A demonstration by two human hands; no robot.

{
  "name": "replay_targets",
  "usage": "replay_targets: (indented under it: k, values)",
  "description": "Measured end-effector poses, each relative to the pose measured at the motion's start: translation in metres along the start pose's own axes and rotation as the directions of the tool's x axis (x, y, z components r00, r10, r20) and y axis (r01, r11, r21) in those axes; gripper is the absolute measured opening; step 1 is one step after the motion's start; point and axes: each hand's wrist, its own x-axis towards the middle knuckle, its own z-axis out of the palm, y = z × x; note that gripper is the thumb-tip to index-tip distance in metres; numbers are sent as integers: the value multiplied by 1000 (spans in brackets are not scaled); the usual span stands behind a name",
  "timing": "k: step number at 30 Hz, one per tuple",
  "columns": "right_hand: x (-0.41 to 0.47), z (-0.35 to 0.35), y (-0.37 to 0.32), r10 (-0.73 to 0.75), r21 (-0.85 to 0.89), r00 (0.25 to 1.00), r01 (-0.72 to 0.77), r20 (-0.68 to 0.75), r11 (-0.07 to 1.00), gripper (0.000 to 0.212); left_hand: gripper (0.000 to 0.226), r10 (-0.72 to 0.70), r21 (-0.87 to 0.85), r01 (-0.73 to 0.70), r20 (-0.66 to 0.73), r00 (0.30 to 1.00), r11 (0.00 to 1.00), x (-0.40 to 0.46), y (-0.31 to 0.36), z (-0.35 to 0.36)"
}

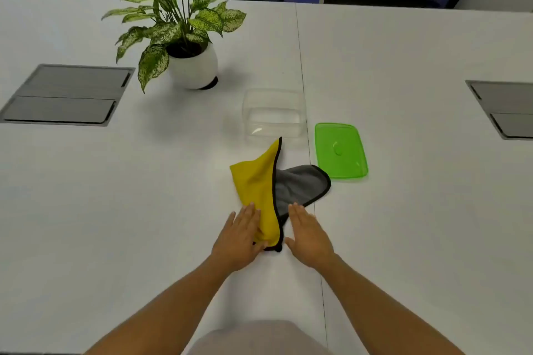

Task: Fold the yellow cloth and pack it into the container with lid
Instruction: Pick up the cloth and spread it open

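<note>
Both hands are noted at the near middle of the white tabletop [144, 181]. Our left hand [240, 239] lies with its fingers flat on the near end of the yellow microfibre cloth with grey underside and black edging [259, 187], and its thumb appears to pinch the cloth's near corner; we record it as grasping the cloth. Our right hand [310, 235] is released, fingers straight and together, set just beside the cloth's right edge; we cannot tell whether it touches the fabric.

We find the cloth partly folded: a yellow flap stands up along the black hem, and the grey side lies spread to the right. Its far tip reaches the near wall of the clear rectangular plastic container [274, 115], which stands open toward the far edge. A translucent green plastic lid [340, 151] lies flat beside the container's right.
</note>
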Motion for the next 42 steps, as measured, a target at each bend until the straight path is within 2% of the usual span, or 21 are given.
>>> replay_targets:
  k: [2,5,10,12,15,18,21,24,27,29,34,42]
  values:
    - [-1,6,-7,-27,125,998,20,53,992,79,88,6,-75,0,82,997,997,0,9,7]
    - [-4,12,-21,-35,266,992,3,117,964,71,86,16,-91,-7,94,995,996,1,20,18]
    - [-2,13,-34,67,490,996,-88,60,867,48,82,-46,-53,52,121,992,997,6,26,27]
    - [0,10,-37,128,629,989,-143,70,764,43,71,-70,-96,80,97,993,992,8,27,24]
    - [4,1,-38,200,774,974,-204,102,599,44,40,-91,-208,96,34,995,973,11,27,16]
    - [7,-10,-39,182,825,980,-171,83,539,41,23,-154,-282,145,-10,988,948,13,26,1]
    - [12,-22,-42,147,813,989,-102,20,573,38,20,-167,-298,143,-56,984,944,17,22,-17]
    - [20,-38,-46,91,692,985,34,-143,721,30,24,-80,-342,35,-120,989,939,20,21,-44]
    - [32,-56,-46,73,503,940,112,-333,857,25,25,11,-391,-106,-238,971,914,23,24,-77]
    - [41,-72,-44,77,410,896,122,-438,904,22,27,63,-404,-200,-326,943,893,26,24,-101]
    - [60,-114,-29,62,259,828,103,-558,960,22,27,154,-351,-415,-578,801,839,24,26,-170]
    - [76,-142,0,163,286,859,-20,-485,958,12,29,140,-256,-545,-801,582,799,12,35,-255]
